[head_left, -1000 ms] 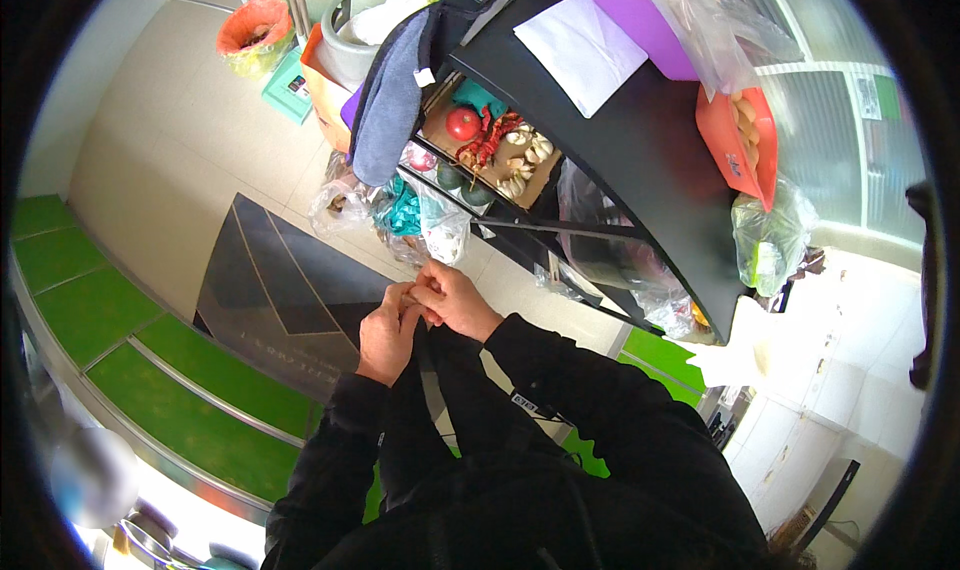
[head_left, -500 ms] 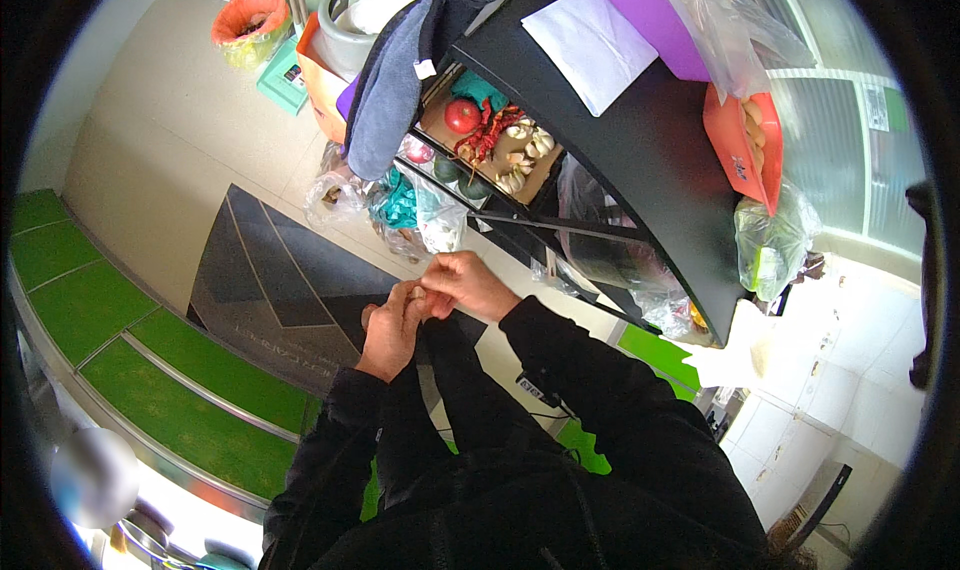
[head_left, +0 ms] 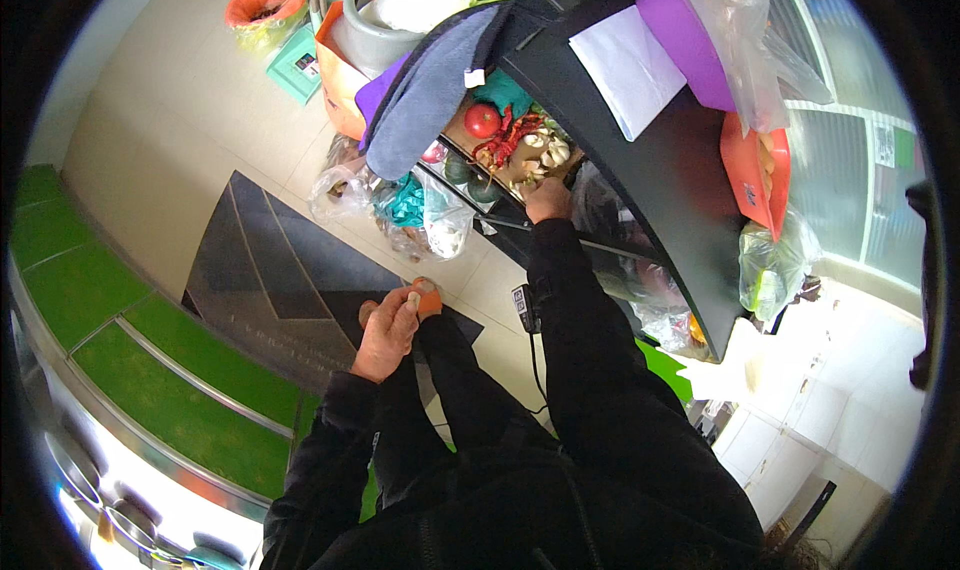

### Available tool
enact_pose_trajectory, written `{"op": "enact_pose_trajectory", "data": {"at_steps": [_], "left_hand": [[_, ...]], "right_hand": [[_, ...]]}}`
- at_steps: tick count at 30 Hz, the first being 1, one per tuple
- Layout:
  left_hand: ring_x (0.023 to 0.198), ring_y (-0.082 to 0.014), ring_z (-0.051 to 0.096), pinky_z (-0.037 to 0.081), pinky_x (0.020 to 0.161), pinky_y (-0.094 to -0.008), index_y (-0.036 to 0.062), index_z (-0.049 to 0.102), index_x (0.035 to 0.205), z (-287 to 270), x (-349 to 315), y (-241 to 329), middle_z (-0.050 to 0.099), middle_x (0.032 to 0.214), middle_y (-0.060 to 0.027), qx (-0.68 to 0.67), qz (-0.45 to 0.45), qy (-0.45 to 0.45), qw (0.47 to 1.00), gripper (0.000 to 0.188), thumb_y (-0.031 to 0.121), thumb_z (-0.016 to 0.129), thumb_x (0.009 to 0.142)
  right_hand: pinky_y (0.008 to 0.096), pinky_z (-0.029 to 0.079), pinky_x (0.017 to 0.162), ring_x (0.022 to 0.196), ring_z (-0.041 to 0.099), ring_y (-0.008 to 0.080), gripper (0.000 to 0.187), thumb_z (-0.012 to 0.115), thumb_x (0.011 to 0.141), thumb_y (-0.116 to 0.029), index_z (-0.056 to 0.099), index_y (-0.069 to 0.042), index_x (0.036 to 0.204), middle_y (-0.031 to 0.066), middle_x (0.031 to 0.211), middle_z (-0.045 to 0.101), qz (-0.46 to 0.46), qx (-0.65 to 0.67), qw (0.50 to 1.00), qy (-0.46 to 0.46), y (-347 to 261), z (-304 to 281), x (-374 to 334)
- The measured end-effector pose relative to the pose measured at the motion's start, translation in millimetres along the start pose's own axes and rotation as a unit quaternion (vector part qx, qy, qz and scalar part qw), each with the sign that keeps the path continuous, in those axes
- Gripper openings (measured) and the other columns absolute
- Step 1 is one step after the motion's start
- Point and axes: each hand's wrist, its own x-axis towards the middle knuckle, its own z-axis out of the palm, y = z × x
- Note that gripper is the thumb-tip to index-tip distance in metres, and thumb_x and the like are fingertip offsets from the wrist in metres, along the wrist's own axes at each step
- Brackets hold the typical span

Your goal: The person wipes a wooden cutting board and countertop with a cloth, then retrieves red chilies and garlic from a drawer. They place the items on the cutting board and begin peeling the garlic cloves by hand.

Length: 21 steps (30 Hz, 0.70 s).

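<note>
My left hand [head_left: 388, 335] is closed in front of my legs, thumb and fingers pinching a small pale garlic clove [head_left: 413, 298]. My right hand [head_left: 549, 201] reaches over the near edge of an open drawer [head_left: 455, 128] in the black cabinet. Its fingertips go down beside the loose garlic [head_left: 528, 168] and are hidden, so their grip does not show. Garlic bulbs [head_left: 554, 150] lie just beyond this hand. Dried red chillies [head_left: 507, 140], a tomato [head_left: 482, 121] and a teal bag [head_left: 505, 92] share the drawer.
A grey-blue cloth [head_left: 425, 95] hangs over the cabinet's left end. Plastic bags [head_left: 447, 222] stand on the floor below the drawer. A dark mat [head_left: 280, 280] lies at the left. On the black top [head_left: 640, 185] sit white paper [head_left: 632, 70] and a purple container [head_left: 690, 30].
My right hand has left my left hand and moved up and right to the drawer. My left hand has stayed nearly in place with the clove. The view has shifted slightly.
</note>
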Motion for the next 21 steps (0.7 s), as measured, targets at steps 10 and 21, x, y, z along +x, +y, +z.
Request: {"op": "enact_pose_trajectory", "data": {"at_steps": [10,21], "left_hand": [[0.055,-0.002,0.027,0.023,0.048,-0.0201,0.0074,0.052,0.127,-9.3,-7.1,10.8,0.031,0.068,0.0072,-0.052,-0.023,0.018,0.998,0.042,0.042,0.053,0.104],[0.054,-0.0024,0.028,0.024,0.047,-0.02,0.0079,0.053,0.126,-9.8,-4.9,8.6,0.032,0.068,0.0068,-0.045,-0.018,0.025,0.999,0.042,0.043,0.054,0.103]], "right_hand": [[0.0444,0.053,0.095,0.114,0.065,0.0368,0.082,0.081,0.078,-0.028,0.036,0.004,0.138,0.0268,0.122,0.065,-0.006,0.05,0.999,0.02,-1.5,8.7,11.4],[0.0406,0.055,0.083,0.092,0.067,0.0312,0.028,0.067,0.082,0.0,0.057,-0.001,0.108,0.0167,0.103,0.066,0.004,0.209,0.972,0.109,36.8,35.7,27.2]]}}
